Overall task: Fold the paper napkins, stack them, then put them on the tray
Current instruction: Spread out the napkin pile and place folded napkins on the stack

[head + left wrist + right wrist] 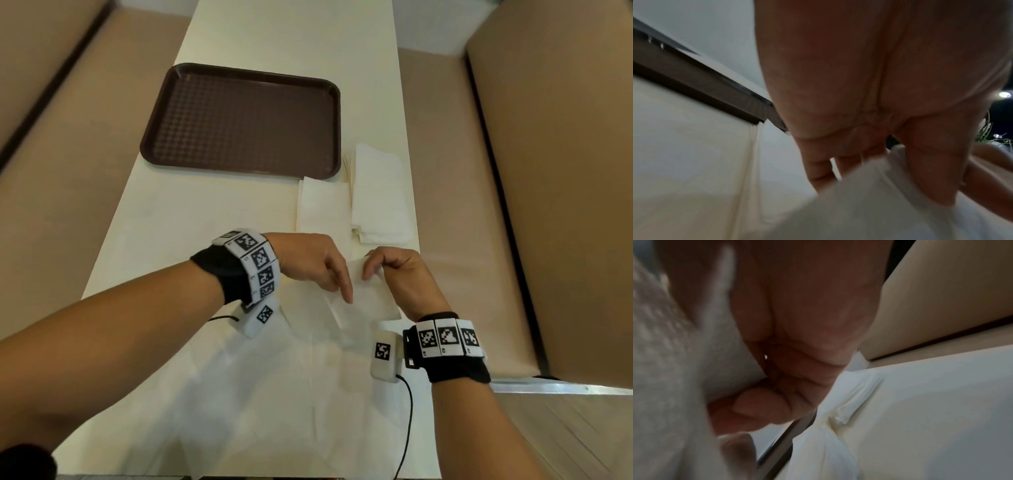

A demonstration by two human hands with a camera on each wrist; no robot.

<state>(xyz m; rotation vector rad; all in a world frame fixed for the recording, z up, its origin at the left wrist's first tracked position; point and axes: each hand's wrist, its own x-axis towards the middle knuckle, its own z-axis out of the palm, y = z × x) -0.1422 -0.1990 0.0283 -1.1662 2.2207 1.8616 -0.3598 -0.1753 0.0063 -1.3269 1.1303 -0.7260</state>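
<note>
A white paper napkin [364, 298] is held up just above the table between both hands. My left hand [342, 287] pinches its left part, index finger pointing down along a crease; in the left wrist view the napkin [859, 211] passes between thumb and fingers [931, 178]. My right hand [371, 272] pinches the napkin's top edge, thumb against curled fingers [760, 405]. The brown tray [329, 102] lies bare at the far left. A stack of folded napkins [380, 195] sits right of it, with one folded napkin [320, 205] beside the stack.
Several unfolded napkins [291, 394] lie spread on the cream table [164, 219] under my wrists. Tan padded benches [548, 171] flank the table on both sides. A black cable [407, 411] runs from my right wrist toward the near edge.
</note>
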